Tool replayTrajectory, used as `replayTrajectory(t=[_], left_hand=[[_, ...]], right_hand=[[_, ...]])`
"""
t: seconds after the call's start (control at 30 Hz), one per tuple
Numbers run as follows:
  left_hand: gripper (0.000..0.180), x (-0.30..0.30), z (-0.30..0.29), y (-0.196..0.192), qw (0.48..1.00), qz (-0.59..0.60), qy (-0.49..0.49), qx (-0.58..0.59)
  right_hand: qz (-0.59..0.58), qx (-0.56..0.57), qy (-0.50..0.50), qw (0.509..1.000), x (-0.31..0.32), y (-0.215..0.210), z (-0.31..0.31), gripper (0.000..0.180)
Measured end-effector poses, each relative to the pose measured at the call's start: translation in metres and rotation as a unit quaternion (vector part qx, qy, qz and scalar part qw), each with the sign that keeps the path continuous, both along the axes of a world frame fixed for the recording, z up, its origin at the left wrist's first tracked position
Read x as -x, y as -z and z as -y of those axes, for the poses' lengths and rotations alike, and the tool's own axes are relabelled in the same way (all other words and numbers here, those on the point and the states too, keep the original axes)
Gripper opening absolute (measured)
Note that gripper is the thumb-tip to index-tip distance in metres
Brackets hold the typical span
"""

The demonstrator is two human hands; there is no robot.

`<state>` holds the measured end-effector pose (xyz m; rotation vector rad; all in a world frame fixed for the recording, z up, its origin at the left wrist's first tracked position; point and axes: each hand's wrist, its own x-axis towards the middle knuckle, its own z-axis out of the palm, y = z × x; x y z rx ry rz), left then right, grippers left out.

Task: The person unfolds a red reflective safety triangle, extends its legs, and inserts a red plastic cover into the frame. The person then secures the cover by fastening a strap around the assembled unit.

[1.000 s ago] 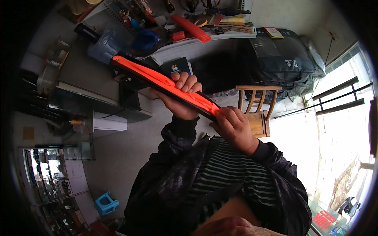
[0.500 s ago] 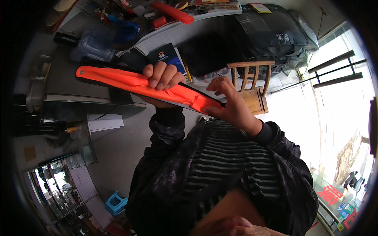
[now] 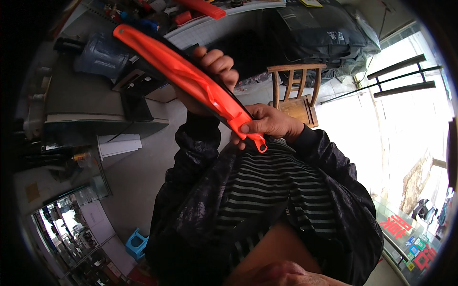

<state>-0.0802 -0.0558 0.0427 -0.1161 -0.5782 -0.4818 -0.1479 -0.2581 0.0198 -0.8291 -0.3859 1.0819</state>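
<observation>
I hold a long orange and black tool (image 3: 186,76), like a sheathed saw, slanting from upper left down to the middle of the view. My left hand (image 3: 210,71) grips its middle from behind, fingers curled over the top edge. My right hand (image 3: 269,124) grips the lower handle end, thumb pressed on the orange part near a small loop. Both dark jacket sleeves rise from below, over a striped shirt.
A wooden chair (image 3: 296,90) stands just behind the hands. A cluttered white workbench (image 3: 210,28) with red and blue tools runs along the top. A blue water jug (image 3: 98,55) sits at upper left. Dark bags (image 3: 319,33) lie at upper right. A small blue stool (image 3: 137,243) is lower left.
The tool has tilted: its far end swung up toward the upper left, and the handle end came down toward my chest. Both hands kept their grip.
</observation>
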Motion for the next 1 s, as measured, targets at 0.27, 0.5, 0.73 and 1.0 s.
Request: replayTrajectory(t=[0.27,0.5,0.73,1.0], left_hand=[[0.099,0.019,-0.003,0.000,0.936,-0.137,-0.175,-0.273],[0.097,0.031,0.005,0.002,0.867,-0.005,-0.270,-0.420],[0.070,0.029,0.002,0.001,0.864,-0.083,-0.263,-0.421],[0.061,0.022,0.002,0.011,0.858,-0.136,-0.289,-0.403]], right_hand=[[0.051,0.022,0.087,0.995,-0.003,-0.010,0.011,0.036],[0.095,0.087,0.117,0.985,-0.005,-0.009,0.012,0.047],[0.169,0.148,0.139,0.965,-0.007,0.004,0.005,0.050],[0.158,0.187,0.134,0.960,-0.014,0.004,-0.004,0.047]])
